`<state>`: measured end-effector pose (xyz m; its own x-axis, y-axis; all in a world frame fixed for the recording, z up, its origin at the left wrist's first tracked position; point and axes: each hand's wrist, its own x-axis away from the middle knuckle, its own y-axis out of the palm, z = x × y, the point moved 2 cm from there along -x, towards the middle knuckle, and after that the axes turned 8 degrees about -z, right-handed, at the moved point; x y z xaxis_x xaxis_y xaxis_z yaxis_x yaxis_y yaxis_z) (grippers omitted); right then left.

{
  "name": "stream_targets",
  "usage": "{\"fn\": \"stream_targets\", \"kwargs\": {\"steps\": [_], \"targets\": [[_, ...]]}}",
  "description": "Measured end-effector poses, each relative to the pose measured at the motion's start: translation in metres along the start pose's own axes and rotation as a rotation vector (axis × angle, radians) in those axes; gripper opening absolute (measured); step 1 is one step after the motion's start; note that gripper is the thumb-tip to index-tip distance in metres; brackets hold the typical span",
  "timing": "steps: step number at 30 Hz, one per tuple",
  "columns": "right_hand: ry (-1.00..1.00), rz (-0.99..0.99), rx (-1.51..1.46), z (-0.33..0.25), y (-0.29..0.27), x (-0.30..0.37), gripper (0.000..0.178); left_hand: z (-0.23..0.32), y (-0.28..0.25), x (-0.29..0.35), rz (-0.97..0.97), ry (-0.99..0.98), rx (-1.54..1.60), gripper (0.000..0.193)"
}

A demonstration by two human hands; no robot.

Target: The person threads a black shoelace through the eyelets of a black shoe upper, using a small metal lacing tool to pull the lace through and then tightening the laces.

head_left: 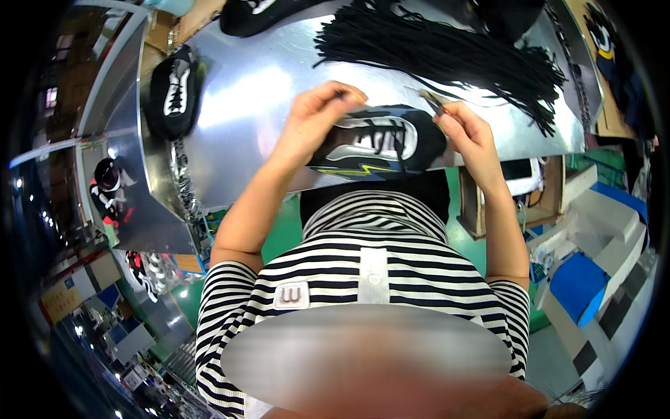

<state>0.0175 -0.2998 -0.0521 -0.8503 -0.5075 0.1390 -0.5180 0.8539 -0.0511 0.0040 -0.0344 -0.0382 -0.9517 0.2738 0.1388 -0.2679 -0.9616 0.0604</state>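
A dark sneaker (373,143) with a pale grey and white lacing area, black laces and a yellow zigzag on its side lies near the front edge of the metal table. My left hand (315,120) is over its left end, thumb and fingers pinched together; what they hold is too blurred to name. At the shoe's right end, my right hand (469,133) grips a small pointed metal tool (434,105) with a dark handle, its tip directed up and left. Beyond the shoe lies a pile of black laces (447,52).
Another black sneaker (174,94) stands at the table's left edge, and a further dark shoe (262,14) at the far edge. A wooden box (555,185) is below the table on the right, near a blue bin (579,286). More shoes (108,188) sit farther left.
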Motion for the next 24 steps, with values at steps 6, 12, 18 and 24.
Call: {"fn": "stream_targets", "kwargs": {"steps": [6,12,18,24], "targets": [[0.348,0.101,0.300,0.036,-0.070,0.105,0.019,0.002,-0.035,0.011,0.093,0.332,0.508,0.016],[0.517,0.051,0.959,0.077,-0.107,0.187,0.031,0.071,-0.091,0.083,-0.009,0.432,0.525,0.016],[0.469,-0.023,0.981,0.106,-0.109,0.180,0.025,0.027,-0.209,0.251,0.480,-0.401,-0.255,0.027],[0.319,-0.257,1.087,0.133,-0.118,0.172,0.025,-0.072,-0.227,0.432,0.250,-1.252,-1.032,0.034]]}}
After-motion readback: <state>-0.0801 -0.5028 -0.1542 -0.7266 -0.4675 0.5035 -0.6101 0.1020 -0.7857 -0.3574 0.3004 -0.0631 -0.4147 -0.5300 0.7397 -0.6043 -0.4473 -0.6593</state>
